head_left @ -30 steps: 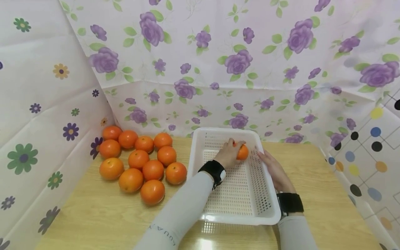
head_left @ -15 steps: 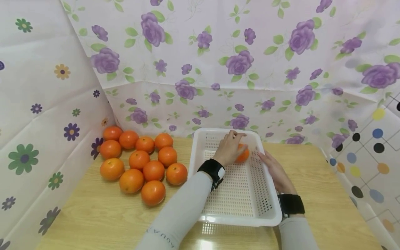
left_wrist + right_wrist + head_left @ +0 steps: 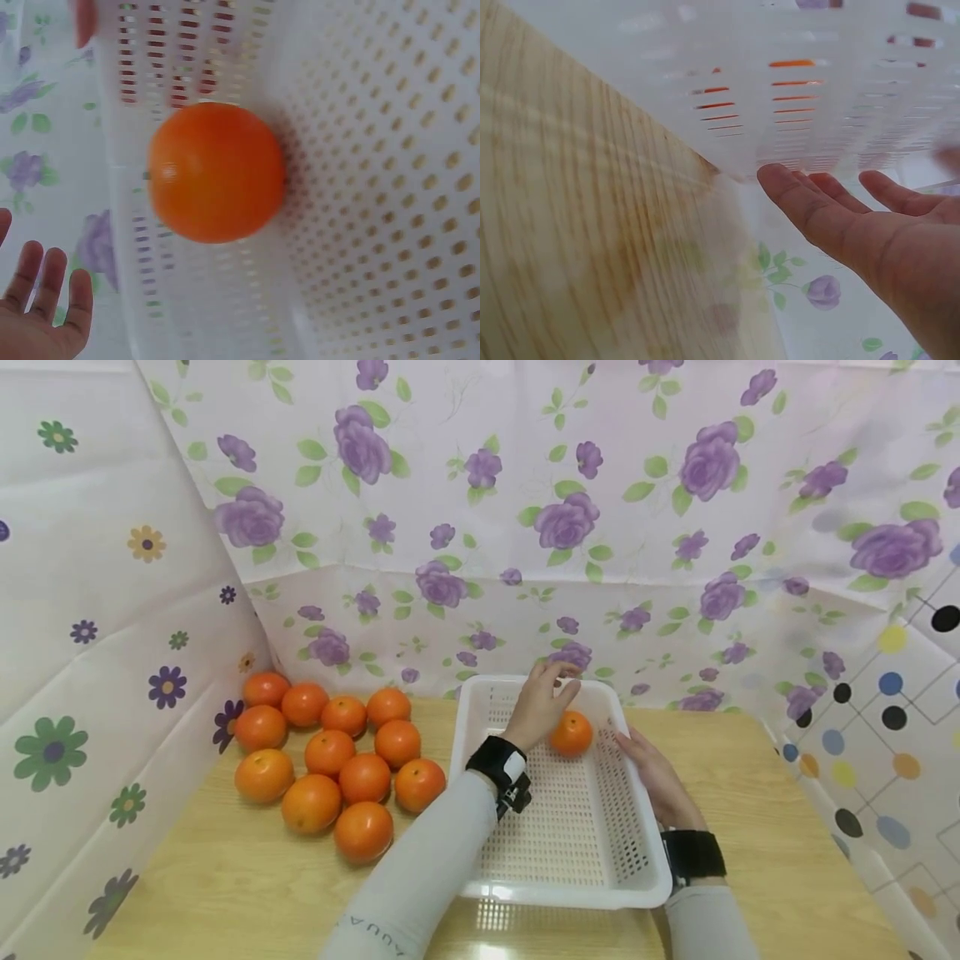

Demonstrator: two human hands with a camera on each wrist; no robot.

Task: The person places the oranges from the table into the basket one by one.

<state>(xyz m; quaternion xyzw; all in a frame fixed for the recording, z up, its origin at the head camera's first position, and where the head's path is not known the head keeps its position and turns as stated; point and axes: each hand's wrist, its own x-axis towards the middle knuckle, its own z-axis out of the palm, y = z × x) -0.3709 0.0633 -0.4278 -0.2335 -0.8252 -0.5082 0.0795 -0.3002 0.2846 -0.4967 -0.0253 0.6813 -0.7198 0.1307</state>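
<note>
A single orange lies in the far right part of the white perforated plastic basket; in the left wrist view this orange rests against the basket wall. Over the basket's far side, my left hand is apart from the fruit. Its fingers are spread and loosely bent, holding nothing. My right hand is at the basket's right side, with extended fingers touching the outer wall and fingertips near the rim. Through the slots of the basket wall, parts of the orange show.
Several oranges stand grouped on the wooden table, left of the basket. Behind the table hangs a purple-flowered curtain. A patterned sheet bounds the left side, and another dotted sheet bounds the right.
My left hand has let go of the orange and drawn back up and left, leaving it in the basket. The right hand stays against the basket's right side.
</note>
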